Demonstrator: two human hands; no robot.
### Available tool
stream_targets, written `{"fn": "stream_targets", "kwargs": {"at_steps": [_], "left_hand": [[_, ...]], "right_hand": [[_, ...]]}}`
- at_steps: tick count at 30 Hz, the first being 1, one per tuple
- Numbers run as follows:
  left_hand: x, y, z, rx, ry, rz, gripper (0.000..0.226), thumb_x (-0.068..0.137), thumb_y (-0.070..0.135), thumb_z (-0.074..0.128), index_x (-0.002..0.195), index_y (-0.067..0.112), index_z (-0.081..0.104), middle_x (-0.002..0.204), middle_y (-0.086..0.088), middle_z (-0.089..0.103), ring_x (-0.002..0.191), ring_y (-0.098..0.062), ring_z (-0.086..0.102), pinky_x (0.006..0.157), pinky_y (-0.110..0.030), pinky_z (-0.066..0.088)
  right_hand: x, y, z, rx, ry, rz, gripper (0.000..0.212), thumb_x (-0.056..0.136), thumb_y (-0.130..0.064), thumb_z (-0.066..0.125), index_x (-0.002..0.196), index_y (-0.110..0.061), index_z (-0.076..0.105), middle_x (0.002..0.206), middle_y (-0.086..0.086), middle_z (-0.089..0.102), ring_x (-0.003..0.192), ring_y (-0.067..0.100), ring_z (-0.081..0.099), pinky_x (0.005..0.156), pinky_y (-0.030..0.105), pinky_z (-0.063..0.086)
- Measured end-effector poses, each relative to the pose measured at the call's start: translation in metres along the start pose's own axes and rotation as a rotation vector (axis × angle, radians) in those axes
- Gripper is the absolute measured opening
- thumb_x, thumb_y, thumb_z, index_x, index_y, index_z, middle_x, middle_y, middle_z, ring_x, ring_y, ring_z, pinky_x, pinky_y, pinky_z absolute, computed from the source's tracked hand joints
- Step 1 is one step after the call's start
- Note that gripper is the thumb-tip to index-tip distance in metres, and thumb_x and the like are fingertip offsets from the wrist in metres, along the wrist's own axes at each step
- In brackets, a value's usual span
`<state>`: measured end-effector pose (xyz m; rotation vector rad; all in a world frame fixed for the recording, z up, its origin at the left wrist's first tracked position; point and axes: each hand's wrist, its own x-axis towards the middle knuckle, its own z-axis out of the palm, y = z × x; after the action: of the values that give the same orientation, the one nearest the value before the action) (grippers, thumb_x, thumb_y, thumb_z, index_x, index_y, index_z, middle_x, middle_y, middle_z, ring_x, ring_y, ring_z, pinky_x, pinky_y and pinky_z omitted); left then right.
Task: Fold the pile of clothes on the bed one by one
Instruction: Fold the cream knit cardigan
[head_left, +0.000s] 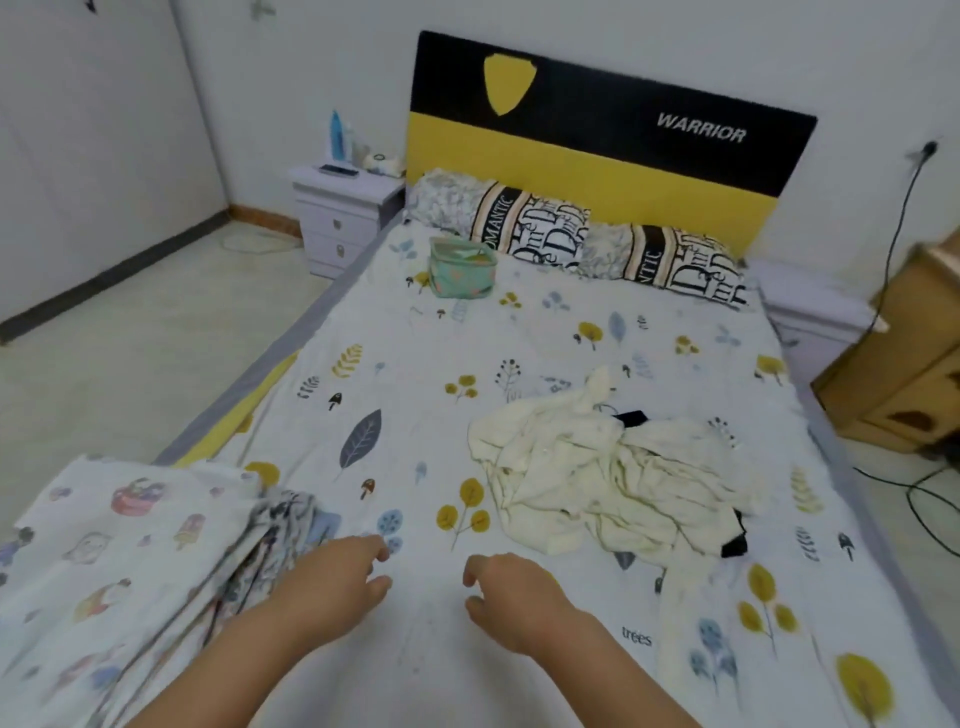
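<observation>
Clothes in a crumpled cream-white fabric pile (597, 483), with small black parts showing at its far side and its near right edge, are lying on the white leaf-printed bed sheet (415, 364), on the right half of the bed. The left hand (332, 587) is hovering low over the sheet, well to the left of the pile and nearer to the person, its fingers loosely curled and holding nothing. The right hand (514, 597) is hanging just below the near-left corner of the pile, not touching it, its fingers also bent loosely around nothing. Left of the pile, at the bed's edge, a stack of folded cartoon-printed white cloth (104, 561) is resting. I am judging the pile to be light, soft and limp, so it will be sagging and tangling when lifted; taking one piece by a seam or collar edge with both hands looks best.
</observation>
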<state>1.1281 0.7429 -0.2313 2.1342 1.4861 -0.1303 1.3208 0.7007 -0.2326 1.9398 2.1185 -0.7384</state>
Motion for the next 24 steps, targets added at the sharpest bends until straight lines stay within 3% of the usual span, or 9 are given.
{"fn": "stream_targets", "kwargs": {"at_steps": [5,8,16,17,18,19,20,21,24], "left_hand": [[0.029,0.08,0.034,0.011,-0.024,0.019,0.034,0.096,0.039,0.043,0.128,0.027,0.046,0.125,0.006,0.055,0.111,-0.01,0.053,0.086,-0.02,0.04],[0.052,0.122,0.055,0.016,-0.033,0.029,0.033,0.096,0.037,0.042,0.127,0.027,0.047,0.123,0.007,0.056,0.111,-0.01,0.053,0.087,-0.02,0.04],[0.123,0.179,0.1,0.05,-0.051,0.052,0.033,0.096,0.033,0.041,0.128,0.025,0.045,0.126,0.006,0.053,0.113,-0.011,0.051,0.088,-0.023,0.04],[0.134,0.18,0.104,0.06,-0.048,0.052,0.034,0.096,0.032,0.041,0.129,0.025,0.044,0.127,0.005,0.052,0.114,-0.011,0.051,0.089,-0.023,0.041],[0.146,0.18,0.109,0.074,-0.039,0.052,0.035,0.096,0.031,0.041,0.13,0.025,0.043,0.128,0.004,0.051,0.115,-0.012,0.05,0.09,-0.023,0.041],[0.16,0.18,0.113,0.089,-0.026,0.05,0.036,0.096,0.03,0.041,0.131,0.024,0.042,0.129,0.003,0.05,0.116,-0.012,0.05,0.09,-0.024,0.042],[0.173,0.179,0.117,0.103,-0.017,0.045,0.037,0.095,0.029,0.041,0.132,0.023,0.041,0.129,0.002,0.049,0.116,-0.014,0.049,0.088,-0.024,0.042],[0.187,0.177,0.122,0.112,-0.01,0.043,0.039,0.094,0.027,0.042,0.132,0.022,0.041,0.129,0.001,0.048,0.115,-0.015,0.05,0.086,-0.024,0.042],[0.228,0.167,0.138,0.127,0.021,0.03,0.038,0.091,0.022,0.044,0.129,0.016,0.042,0.123,-0.004,0.047,0.109,-0.019,0.049,0.065,-0.021,0.037]], "right_hand": [[-0.03,0.094,0.002,0.009,0.046,0.072,0.031,0.096,-0.021,0.04,0.123,-0.008,0.051,0.12,0.015,0.056,0.109,0.029,0.051,0.07,0.028,0.03],[-0.042,0.148,0.0,0.016,0.05,0.124,0.03,0.097,-0.018,0.038,0.123,-0.007,0.049,0.122,0.014,0.054,0.11,0.028,0.05,0.073,0.032,0.034],[-0.02,0.259,0.02,0.009,0.157,0.279,0.03,0.094,-0.013,0.039,0.12,-0.014,0.054,0.119,0.007,0.055,0.103,0.016,0.05,0.069,0.025,0.026],[-0.013,0.268,0.024,-0.017,0.215,0.282,0.024,0.089,-0.014,0.051,0.111,-0.014,0.06,0.11,0.008,0.059,0.099,0.018,0.055,0.067,0.025,0.027],[-0.004,0.277,0.026,-0.011,0.268,0.282,0.02,0.072,-0.018,0.071,0.091,-0.015,0.067,0.091,0.007,0.063,0.083,0.021,0.061,0.057,0.024,0.028],[0.007,0.283,0.029,-0.028,0.26,0.279,0.031,0.044,-0.021,0.086,0.068,-0.019,0.066,0.068,0.001,0.06,0.061,0.016,0.06,0.045,0.02,0.02],[0.02,0.291,0.035,-0.034,0.267,0.282,0.042,0.021,-0.021,0.088,0.053,-0.023,0.06,0.054,-0.003,0.053,0.046,0.01,0.053,0.042,0.015,0.007],[0.035,0.299,0.041,-0.019,0.311,0.292,0.047,0.013,-0.02,0.086,0.05,-0.024,0.058,0.05,-0.002,0.049,0.041,0.01,0.05,0.041,0.014,0.004],[0.074,0.301,0.047,-0.069,0.379,0.275,0.039,0.044,-0.016,0.08,0.081,-0.017,0.067,0.073,0.002,0.059,0.061,0.018,0.06,0.043,0.024,0.036]]}}
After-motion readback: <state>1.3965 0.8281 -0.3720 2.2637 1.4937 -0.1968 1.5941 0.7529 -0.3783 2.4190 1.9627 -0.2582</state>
